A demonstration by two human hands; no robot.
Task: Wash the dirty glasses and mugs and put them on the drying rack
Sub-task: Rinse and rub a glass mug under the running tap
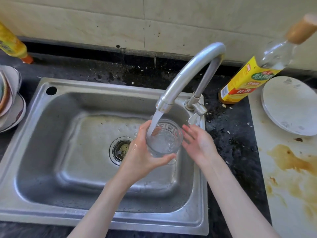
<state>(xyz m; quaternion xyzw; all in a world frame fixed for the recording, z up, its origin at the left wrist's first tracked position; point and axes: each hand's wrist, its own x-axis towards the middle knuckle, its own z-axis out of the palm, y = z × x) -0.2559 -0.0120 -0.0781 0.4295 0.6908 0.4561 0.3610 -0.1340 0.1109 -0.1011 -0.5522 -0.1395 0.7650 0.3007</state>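
A clear patterned glass (164, 140) is held upright over the steel sink (56, 152), under the running tap (185, 78). Water streams from the spout into the glass, which is partly filled and bubbling. My left hand (142, 152) grips the glass from the left, thumb across its lower front and fingers round the far side. My right hand (197, 143) hovers just right of the glass with fingers straight and spread, holding nothing. I cannot tell whether its fingertips touch the rim.
The drain (121, 150) sits left of the glass. Stacked bowls and plates (10, 100) stand left of the sink. A yellow-labelled bottle (248, 78) leans behind the tap, a white plate (289, 107) lies on a stained white board (291, 177) at right. A yellow bottle (12, 43) stands far left.
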